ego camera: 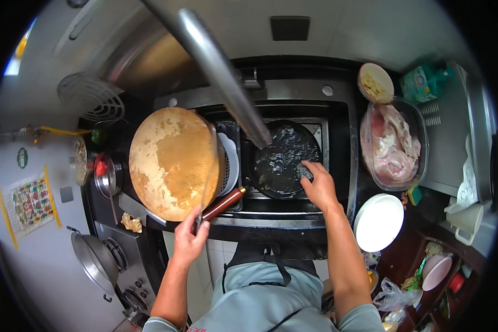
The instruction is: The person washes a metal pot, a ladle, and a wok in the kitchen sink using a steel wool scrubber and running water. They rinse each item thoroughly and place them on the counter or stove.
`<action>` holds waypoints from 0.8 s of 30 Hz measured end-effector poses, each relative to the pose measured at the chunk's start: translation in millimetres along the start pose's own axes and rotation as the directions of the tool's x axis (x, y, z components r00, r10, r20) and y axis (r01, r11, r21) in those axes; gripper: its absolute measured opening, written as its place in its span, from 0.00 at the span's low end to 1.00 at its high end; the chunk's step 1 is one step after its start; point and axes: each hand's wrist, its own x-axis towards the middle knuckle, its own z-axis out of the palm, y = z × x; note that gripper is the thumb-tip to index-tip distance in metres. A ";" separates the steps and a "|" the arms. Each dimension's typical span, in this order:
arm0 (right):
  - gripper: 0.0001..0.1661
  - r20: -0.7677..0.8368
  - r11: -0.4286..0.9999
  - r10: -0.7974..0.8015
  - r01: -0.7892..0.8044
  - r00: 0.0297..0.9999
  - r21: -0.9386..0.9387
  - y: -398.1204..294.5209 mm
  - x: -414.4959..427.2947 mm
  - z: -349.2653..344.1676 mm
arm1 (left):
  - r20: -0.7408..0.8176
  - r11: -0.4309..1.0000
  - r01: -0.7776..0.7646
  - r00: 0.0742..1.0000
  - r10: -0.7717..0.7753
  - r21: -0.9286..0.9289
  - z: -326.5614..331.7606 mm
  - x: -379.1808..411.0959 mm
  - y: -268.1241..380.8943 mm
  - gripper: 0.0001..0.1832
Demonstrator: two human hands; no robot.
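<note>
My left hand [191,238] grips a thin metal utensil, seen nearly edge-on in front of a round wooden chopping board [170,166]; its kind is unclear. Close by, a red-brown wooden handle [224,204] with a brass-coloured end slants over the sink's front edge. Fingers of my right hand [315,178] close around a grey mesh scrubber [303,172], over the right side of a round black pan [282,166] with a wet surface. The pan sits in the sink [340,141], below the tap [228,79]. A white colander [229,164] is partly hidden behind the board.
At the right are a clear tub of raw meat [394,149], a bowl of pale pieces [374,83], a white plate [379,223] and a yellow-green sponge [415,196]. At the left, a broad metal blade [133,206] lies beside ginger [131,223], near metal bowls [108,178].
</note>
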 end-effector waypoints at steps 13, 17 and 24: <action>0.25 0.205 0.895 0.008 0.085 0.979 -0.439 36.5 35.8 37.9 | -0.407 0.809 -0.074 0.835 0.370 0.583 -36.6 41.2 -37.0 0.20; 0.15 0.310 0.682 -0.177 0.344 0.934 -0.646 74.8 58.2 48.4 | -0.031 0.924 -0.211 0.972 0.233 0.319 -9.1 -0.7 -11.4 0.15; 0.20 0.742 0.779 0.365 0.252 0.562 -0.574 36.0 35.2 75.0 | 0.029 0.846 -0.117 0.992 0.119 0.521 39.7 -8.1 -13.3 0.23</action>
